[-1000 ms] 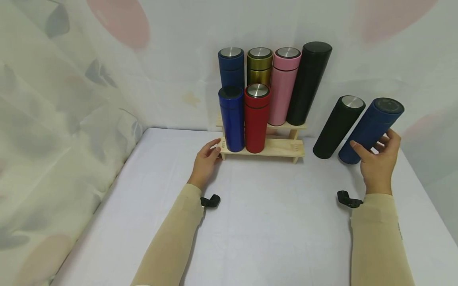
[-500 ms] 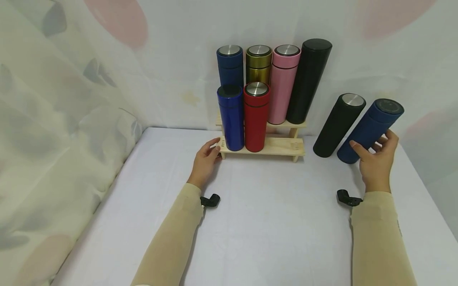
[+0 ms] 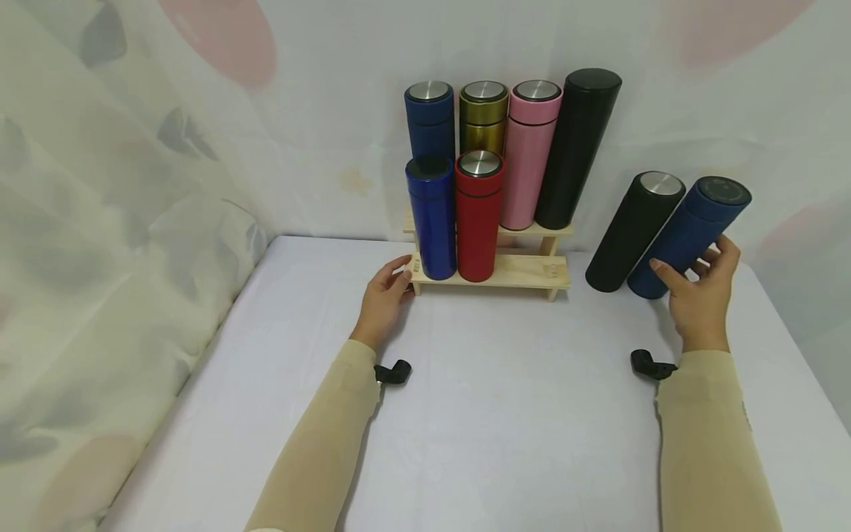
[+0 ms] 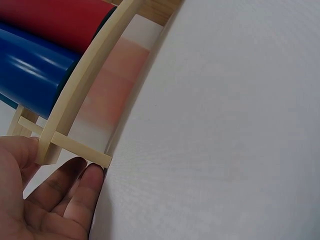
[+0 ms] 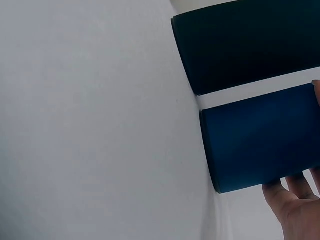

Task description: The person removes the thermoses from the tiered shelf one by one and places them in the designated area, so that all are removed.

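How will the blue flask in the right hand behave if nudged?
Tall and narrow, the blue flask may tip if pushed high. Its round body would probably roll once down; its smooth wall looks stiff.

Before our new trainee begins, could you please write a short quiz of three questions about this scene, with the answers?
1. How many bottles stand on the lower shelf?
2. True or false: the right hand holds a pink bottle.
3. Which is rightmost on the upper shelf: (a) gold, (b) black, (c) pink?

Key:
1. Two: the bright blue bottle and the red bottle.
2. False; it holds a dark blue bottle.
3. b, the black bottle.
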Action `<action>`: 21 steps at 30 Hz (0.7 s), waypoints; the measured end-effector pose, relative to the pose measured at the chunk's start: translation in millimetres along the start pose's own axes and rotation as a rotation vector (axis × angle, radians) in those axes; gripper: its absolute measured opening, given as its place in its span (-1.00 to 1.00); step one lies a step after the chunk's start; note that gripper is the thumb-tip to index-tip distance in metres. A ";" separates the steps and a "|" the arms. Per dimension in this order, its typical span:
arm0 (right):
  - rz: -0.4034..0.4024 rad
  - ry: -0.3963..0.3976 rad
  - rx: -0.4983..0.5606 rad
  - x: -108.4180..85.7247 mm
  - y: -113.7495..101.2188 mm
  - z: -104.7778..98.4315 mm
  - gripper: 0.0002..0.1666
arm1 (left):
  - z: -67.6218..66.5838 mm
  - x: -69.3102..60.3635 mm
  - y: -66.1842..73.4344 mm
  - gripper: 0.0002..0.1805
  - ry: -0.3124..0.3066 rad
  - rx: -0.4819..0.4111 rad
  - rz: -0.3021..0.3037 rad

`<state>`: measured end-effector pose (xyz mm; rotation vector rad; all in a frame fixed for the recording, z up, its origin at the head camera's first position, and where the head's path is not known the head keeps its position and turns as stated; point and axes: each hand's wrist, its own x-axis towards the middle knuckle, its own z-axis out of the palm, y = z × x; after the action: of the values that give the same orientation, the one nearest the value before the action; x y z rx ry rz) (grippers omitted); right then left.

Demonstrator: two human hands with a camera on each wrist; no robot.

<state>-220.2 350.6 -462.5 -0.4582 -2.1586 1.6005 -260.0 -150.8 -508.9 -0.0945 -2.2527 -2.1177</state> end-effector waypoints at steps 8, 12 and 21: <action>0.002 -0.032 -0.031 5.2 0.2 -2.7 0.08 | 1.5 0.0 1.7 -0.57 0.006 0.005 -0.001; -0.010 -0.035 -0.033 6.9 -1.1 -2.9 0.08 | 1.9 1.3 2.0 -0.57 0.007 0.001 0.006; 0.027 -0.046 -0.026 4.6 -2.3 -1.4 0.09 | 0.7 -1.0 2.2 -0.56 -0.013 0.001 0.010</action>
<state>-223.5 353.3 -459.4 -0.4643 -2.2179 1.6140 -258.8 -150.0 -506.9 -0.1195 -2.2556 -2.1168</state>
